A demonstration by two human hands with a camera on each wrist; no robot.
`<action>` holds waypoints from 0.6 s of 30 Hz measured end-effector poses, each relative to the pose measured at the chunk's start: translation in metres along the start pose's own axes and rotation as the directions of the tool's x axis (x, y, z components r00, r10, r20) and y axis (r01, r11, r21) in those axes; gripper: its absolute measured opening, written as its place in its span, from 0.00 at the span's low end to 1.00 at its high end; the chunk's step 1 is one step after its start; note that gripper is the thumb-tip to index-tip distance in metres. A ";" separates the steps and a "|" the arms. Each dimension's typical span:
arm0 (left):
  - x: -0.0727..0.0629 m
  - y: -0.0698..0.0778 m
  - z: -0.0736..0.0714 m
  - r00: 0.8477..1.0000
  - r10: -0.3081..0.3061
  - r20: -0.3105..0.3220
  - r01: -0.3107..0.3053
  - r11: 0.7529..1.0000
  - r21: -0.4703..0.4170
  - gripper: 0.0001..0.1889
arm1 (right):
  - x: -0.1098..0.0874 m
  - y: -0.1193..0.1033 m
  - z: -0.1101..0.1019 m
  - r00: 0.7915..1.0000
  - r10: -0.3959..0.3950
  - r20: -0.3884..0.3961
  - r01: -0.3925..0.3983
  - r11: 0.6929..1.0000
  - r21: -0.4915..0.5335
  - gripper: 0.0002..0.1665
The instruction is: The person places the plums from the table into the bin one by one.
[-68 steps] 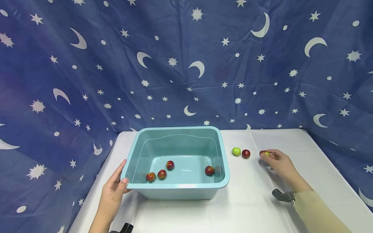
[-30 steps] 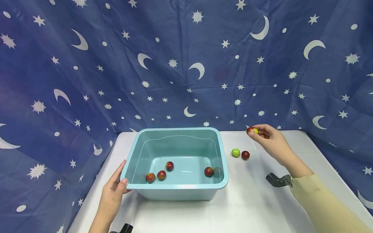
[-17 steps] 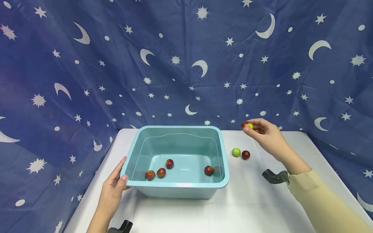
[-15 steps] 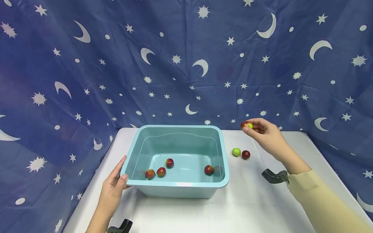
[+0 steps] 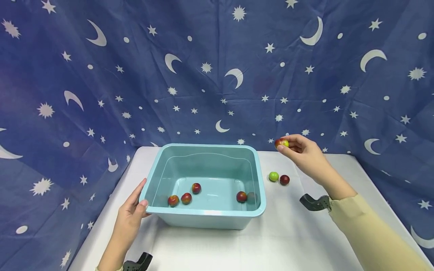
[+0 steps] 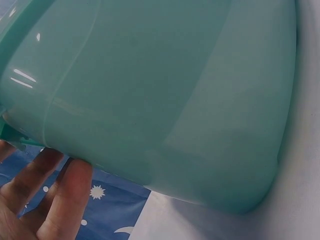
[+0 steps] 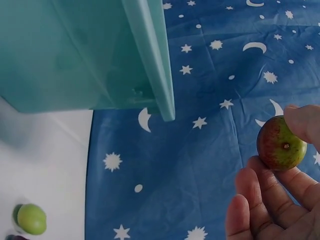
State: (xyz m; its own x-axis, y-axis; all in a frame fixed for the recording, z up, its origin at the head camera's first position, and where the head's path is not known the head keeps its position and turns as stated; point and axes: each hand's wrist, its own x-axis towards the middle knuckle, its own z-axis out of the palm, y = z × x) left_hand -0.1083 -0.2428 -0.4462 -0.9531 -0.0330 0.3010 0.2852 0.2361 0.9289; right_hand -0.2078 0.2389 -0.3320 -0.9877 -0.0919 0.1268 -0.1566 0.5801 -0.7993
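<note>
A light blue plastic basin (image 5: 203, 213) stands on the table, several red plums inside it, among them a plum (image 5: 242, 196) near its right wall. My left hand (image 5: 127, 222) grips the basin's front left corner, thumb at the rim and fingers along the outside wall. Raised beyond the basin's right side, my right hand (image 5: 306, 156) pinches a red-and-green plum (image 7: 281, 143) between thumb and fingertips. Below that hand on the table lie a green plum (image 5: 273, 176) and a dark red plum (image 5: 285, 180), side by side.
A white cloth covers the table (image 5: 203, 252). Behind it and along the sides hangs a blue curtain (image 5: 190, 82) with white moons and stars. Black wrist mounts (image 5: 315, 202) stick out from both forearms.
My right hand has lifted the red-and-green plum off the table and carried it up and left toward the basin. My left hand keeps its grip on the corner.
</note>
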 end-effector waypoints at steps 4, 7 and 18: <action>-0.001 0.001 0.000 1.000 -0.005 -0.001 0.005 1.000 0.011 0.28 | 0.004 -0.005 0.002 1.000 -0.021 0.006 0.021 0.999 0.029 0.32; -0.001 0.001 0.001 1.000 0.001 0.004 -0.001 1.000 0.005 0.28 | 0.007 -0.008 0.005 0.999 -0.042 0.013 0.041 0.999 0.033 0.31; -0.001 0.001 0.001 1.000 -0.011 -0.006 0.011 1.000 0.004 0.28 | 0.017 -0.021 0.018 0.995 -0.085 0.056 0.084 0.996 0.032 0.32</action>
State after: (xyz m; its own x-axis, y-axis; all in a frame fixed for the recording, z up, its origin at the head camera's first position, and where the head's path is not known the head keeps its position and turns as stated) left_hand -0.1075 -0.2414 -0.4456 -0.9554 -0.0410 0.2924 0.2747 0.2400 0.9311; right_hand -0.2211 0.2110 -0.3240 -0.9691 -0.1864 0.1612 -0.2385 0.5445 -0.8041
